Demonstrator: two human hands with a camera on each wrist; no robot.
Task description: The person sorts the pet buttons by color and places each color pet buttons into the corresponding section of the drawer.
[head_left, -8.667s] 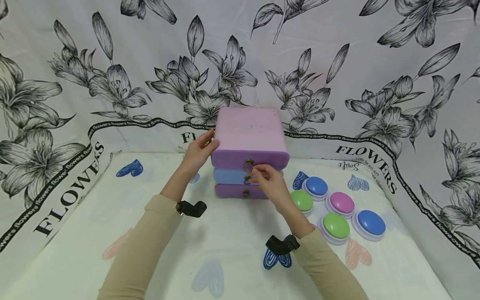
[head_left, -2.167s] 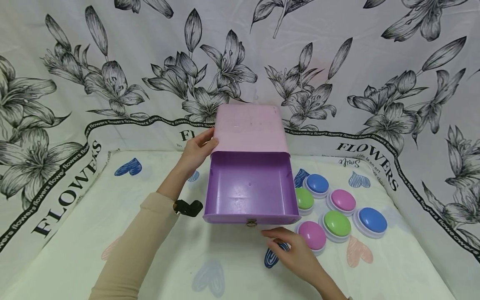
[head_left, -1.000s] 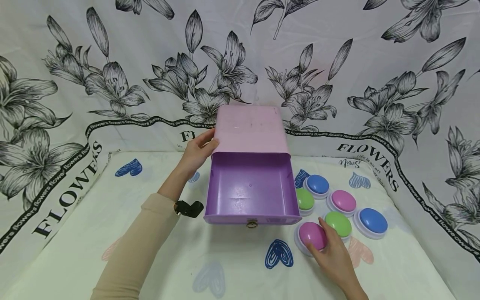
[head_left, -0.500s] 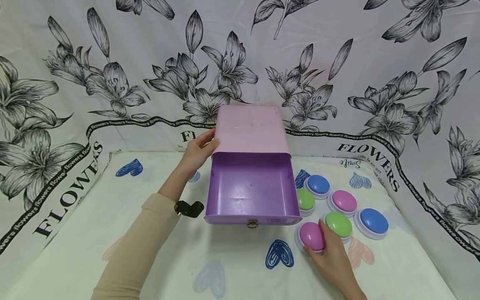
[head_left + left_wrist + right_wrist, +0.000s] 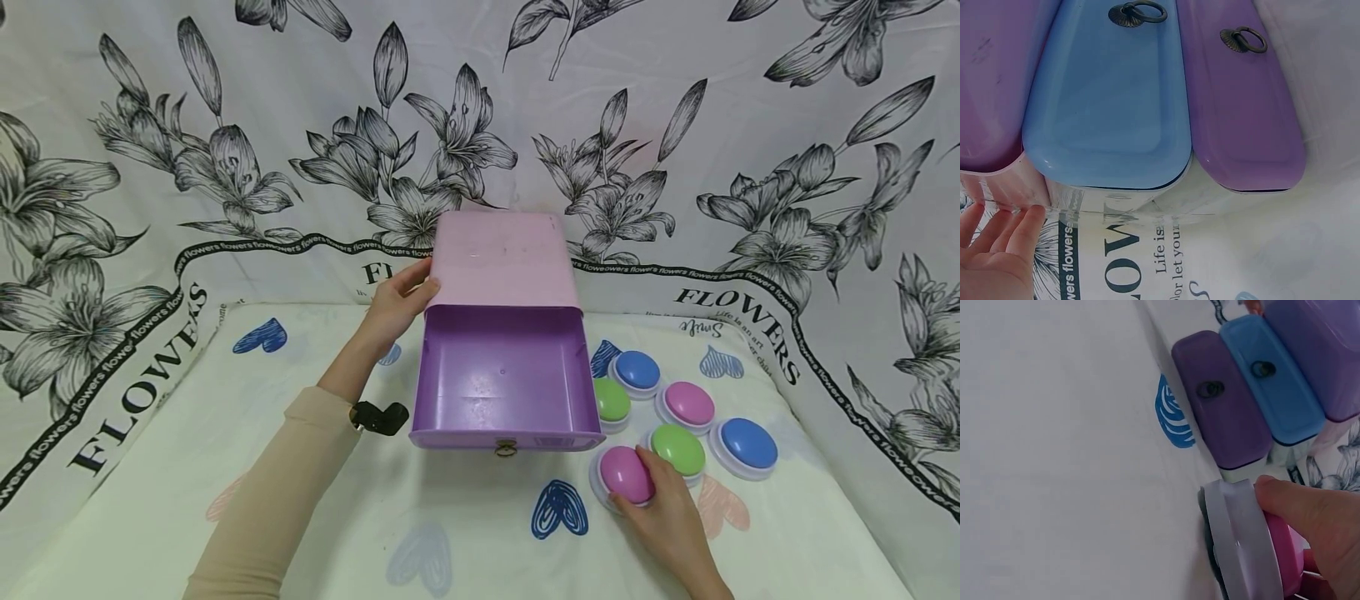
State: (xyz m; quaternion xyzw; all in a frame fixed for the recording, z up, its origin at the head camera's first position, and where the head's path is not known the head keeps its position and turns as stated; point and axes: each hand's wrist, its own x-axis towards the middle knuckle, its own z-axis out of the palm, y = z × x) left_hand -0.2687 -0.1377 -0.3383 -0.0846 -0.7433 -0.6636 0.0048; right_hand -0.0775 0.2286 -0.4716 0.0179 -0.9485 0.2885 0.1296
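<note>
A small drawer cabinet [image 5: 506, 258] with a light pink top stands at the back. Its purple top drawer [image 5: 502, 375] is pulled far out, with nothing inside. The left hand [image 5: 393, 304] rests against the cabinet's left side, its fairly straight fingers touching the wall in the left wrist view. To the right of the drawer front, the right hand [image 5: 663, 517] grips a round pink push button [image 5: 626, 475] on a white base. In the right wrist view the thumb lies on the edge of that white base [image 5: 1241, 544], and the other fingers are partly hidden behind the button.
Right of the cabinet lie more push buttons: two blue, such as the near blue one [image 5: 747, 443], two green, such as the near green one [image 5: 677, 450], and another pink one [image 5: 688, 403]. Below the top are a blue drawer [image 5: 1110, 106] and a lower purple drawer [image 5: 1247, 112], both closed.
The top drawer, closed at first with the right hand at its ring pull, has come out. The right hand let go and moved right onto the pink push button. The left hand stayed put.
</note>
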